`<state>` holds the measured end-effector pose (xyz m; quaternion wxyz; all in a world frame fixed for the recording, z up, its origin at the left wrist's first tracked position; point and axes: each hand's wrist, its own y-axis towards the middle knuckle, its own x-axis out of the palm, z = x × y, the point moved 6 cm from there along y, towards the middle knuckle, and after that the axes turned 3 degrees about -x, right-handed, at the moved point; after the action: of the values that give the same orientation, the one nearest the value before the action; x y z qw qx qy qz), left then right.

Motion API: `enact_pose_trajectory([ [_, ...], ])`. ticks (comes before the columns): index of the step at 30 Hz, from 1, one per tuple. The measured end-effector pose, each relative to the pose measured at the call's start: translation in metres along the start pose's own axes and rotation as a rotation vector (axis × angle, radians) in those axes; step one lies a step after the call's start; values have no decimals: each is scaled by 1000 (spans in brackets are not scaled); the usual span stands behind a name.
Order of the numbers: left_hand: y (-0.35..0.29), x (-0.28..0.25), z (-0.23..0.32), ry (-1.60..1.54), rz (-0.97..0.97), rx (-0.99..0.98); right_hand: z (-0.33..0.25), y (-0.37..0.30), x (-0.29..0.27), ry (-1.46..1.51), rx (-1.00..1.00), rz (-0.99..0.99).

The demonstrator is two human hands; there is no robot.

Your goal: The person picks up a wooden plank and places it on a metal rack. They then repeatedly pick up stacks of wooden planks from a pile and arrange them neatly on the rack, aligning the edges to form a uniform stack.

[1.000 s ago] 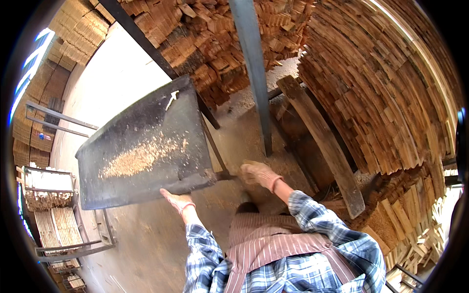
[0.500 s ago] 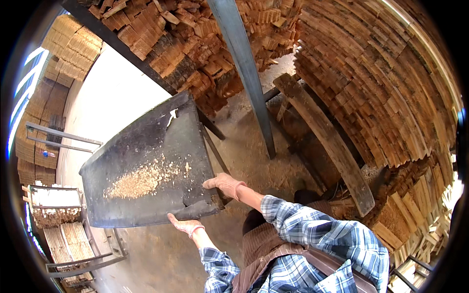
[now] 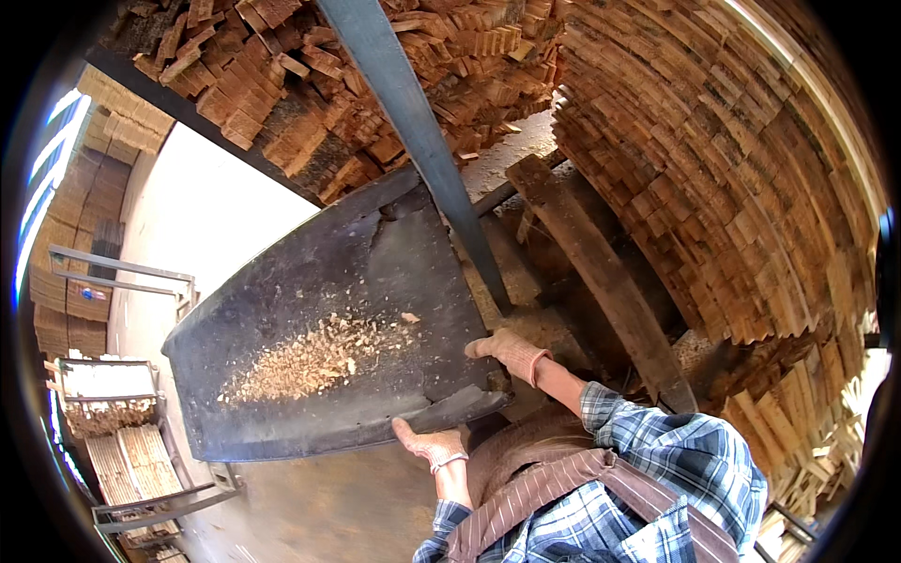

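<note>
A large dark, worn sheet [image 3: 291, 258], its edges slightly curled and torn, spreads out in front of me. On it lies a heap of pale wood chips and sawdust [image 3: 310, 361]. My left hand [image 3: 432, 445], in a pinkish work glove, grips the sheet's near edge, thumb on top. Farther right, my right hand [image 3: 511, 353], gloved alike, holds the right edge near the corner. The fingers of both hands are mostly hidden beneath the sheet.
A grey metal post [image 3: 404, 103] slants down right beside the sheet's far right corner. To its right leans a long wooden plank [image 3: 605, 277]. Stacked wood strips [image 3: 694, 178] rise at the right, with more piled wood [image 3: 253, 80] behind. Metal racks [image 3: 160, 507] stand at the left.
Both hands have moved right, pulling the sheet with them. Its far right corner now reaches the metal post. The chips have ridden along, and the white scrap on the sheet has gone from view.
</note>
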<state>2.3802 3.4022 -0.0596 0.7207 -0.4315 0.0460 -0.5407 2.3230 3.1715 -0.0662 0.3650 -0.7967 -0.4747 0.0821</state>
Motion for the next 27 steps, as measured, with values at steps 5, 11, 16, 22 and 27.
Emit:
enact_pose_trajectory([
  [5, -35, 28, -32, 84, 21, -69, -1, 1, -45, -250, 51, 27],
  [11, -12, -16, -6, 21, -188, -259, -46, -28, -31, -185, -135, -189],
  [16, -1, -11, 75, 201, -179, 188, -43, -27, -93, -348, -302, 89],
  [22, 29, -14, 75, 53, -17, 255, -8, -81, -141, -310, -192, 270],
  [27, 43, -17, 68, 23, -98, 150, 114, -123, -166, -253, 56, 389],
])
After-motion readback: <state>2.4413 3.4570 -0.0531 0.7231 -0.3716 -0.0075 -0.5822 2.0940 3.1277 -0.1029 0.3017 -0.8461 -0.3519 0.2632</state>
